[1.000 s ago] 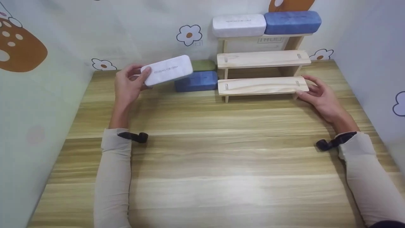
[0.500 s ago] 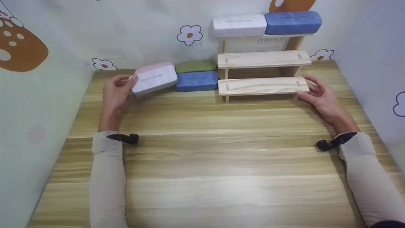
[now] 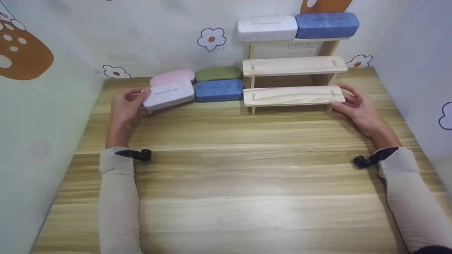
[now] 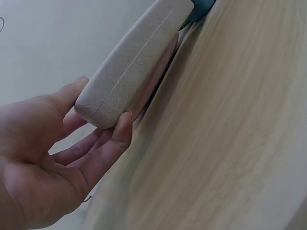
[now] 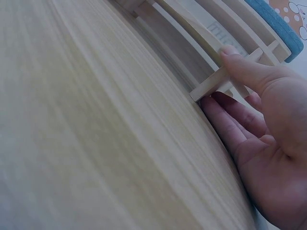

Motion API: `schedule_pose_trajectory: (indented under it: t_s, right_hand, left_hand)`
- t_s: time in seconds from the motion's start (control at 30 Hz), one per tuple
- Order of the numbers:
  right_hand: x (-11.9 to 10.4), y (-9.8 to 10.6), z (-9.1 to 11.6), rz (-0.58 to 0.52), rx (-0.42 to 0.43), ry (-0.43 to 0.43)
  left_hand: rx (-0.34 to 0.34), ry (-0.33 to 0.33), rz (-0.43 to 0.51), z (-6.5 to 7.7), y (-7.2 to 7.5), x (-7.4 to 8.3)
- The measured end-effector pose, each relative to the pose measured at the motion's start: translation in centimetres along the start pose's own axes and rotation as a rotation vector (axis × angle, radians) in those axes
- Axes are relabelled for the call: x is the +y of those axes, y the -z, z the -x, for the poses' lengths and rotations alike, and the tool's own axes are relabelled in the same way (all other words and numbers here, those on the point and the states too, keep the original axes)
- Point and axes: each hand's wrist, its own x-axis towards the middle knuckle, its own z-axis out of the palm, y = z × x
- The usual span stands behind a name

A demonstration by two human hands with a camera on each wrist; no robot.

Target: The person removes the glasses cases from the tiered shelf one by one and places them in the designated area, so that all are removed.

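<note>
A white glasses case (image 3: 169, 94) with small print on its lid is pinched at its left end by my left hand (image 3: 122, 107). In the left wrist view the thumb lies on top of the white case (image 4: 132, 64) and fingertips support it underneath, its near end held off the table. Behind it is a pink case (image 3: 173, 76), partly covered. Just right are a blue case (image 3: 219, 90) and a green case (image 3: 218, 73). My right hand (image 3: 365, 114) grips the right end of the lowest board of a three-tier wooden stand (image 3: 293, 96).
On the stand's top tier sit another white case (image 3: 267, 28) and another blue case (image 3: 327, 25). The middle board (image 3: 293, 66) is bare. Patterned walls (image 3: 159, 42) border the wood-grain table (image 3: 247, 169) at the back and both sides.
My left hand has carried the white case left and down, from in front of the green and blue cases to before the pink one. The right hand stays on the stand.
</note>
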Motion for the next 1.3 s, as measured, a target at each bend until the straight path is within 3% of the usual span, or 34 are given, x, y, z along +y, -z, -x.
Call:
schedule_pose_trajectory:
  t_s: [0.23,0.33,0.5,0.63,0.8,1.07,1.2,1.3]
  right_hand:
    - [0.0,0.0,0.0,0.012,-0.004,0.001]
    - [0.0,0.1,-0.1,0.018,-0.006,0.005]
    - [0.0,0.0,-0.1,0.022,-0.006,0.022]
    - [0.0,-0.1,-0.2,0.001,-0.011,0.034]
    - [0.0,-0.1,-0.1,-0.014,-0.010,0.029]
    - [0.1,0.0,0.1,0.021,0.004,0.016]
    - [0.0,0.0,0.1,0.038,0.008,0.006]
    - [0.0,0.1,0.1,0.046,0.010,0.007]
  left_hand:
    - [0.027,-0.011,-0.099,-0.6,-0.3,-0.4]
    - [0.070,-0.041,-0.196,-0.8,-0.7,-0.6]
    - [0.137,-0.150,-0.400,-0.9,-1.4,-0.6]
    - [0.077,-0.178,-0.472,-0.7,-1.6,-0.3]
    - [-0.027,-0.182,-0.479,-0.4,-2.0,-0.1]
    - [-0.051,-0.205,-0.530,-0.4,-2.4,-0.1]
    - [-0.062,-0.257,-0.599,-0.3,-2.6,0.3]
    - [-0.042,-0.332,-0.657,-0.1,-3.1,1.0]
